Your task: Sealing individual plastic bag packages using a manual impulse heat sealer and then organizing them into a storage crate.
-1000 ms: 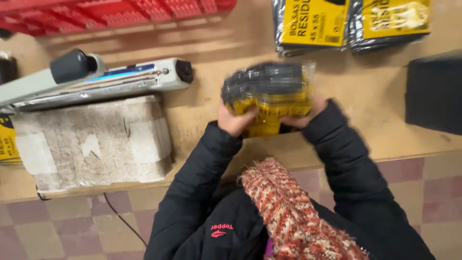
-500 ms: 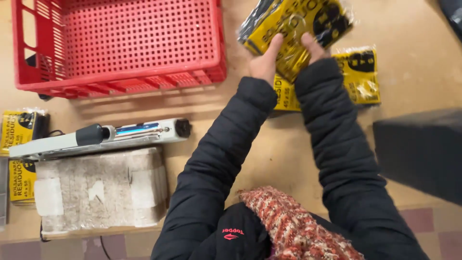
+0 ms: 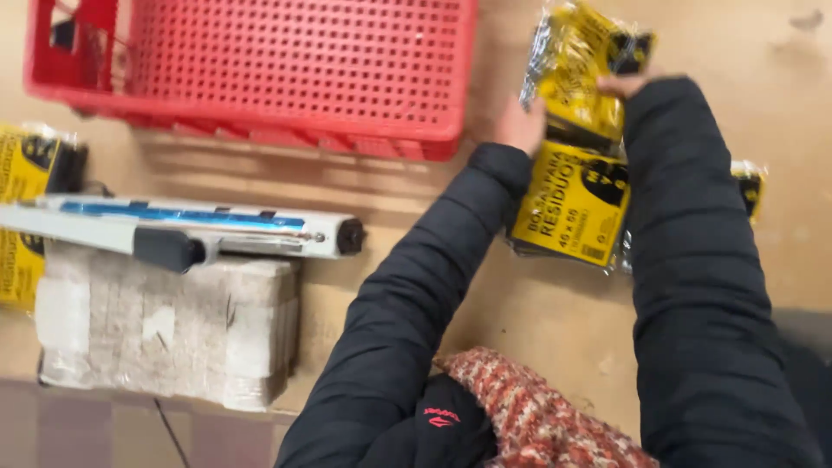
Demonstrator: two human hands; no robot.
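Observation:
A yellow and black plastic packet (image 3: 581, 74) is held up between both hands at the far right of the wooden table. My left hand (image 3: 523, 126) grips its lower left edge and my right hand (image 3: 626, 85) grips its right side. Under it lies a stack of similar yellow and black packets (image 3: 568, 204), flat on the table. Another such packet (image 3: 750, 186) peeks out past my right sleeve. Both arms are in dark padded sleeves.
A red perforated plastic crate (image 3: 260, 65) stands at the back left. A grey and blue heat sealer (image 3: 182, 230) rests on a taped pale block (image 3: 165, 325) at the left. More yellow packets (image 3: 30, 173) lie at the left edge.
The packet went from close to my body forward to the far right of the table, over the stack. The view shifted, so the crate and sealer appear nearer.

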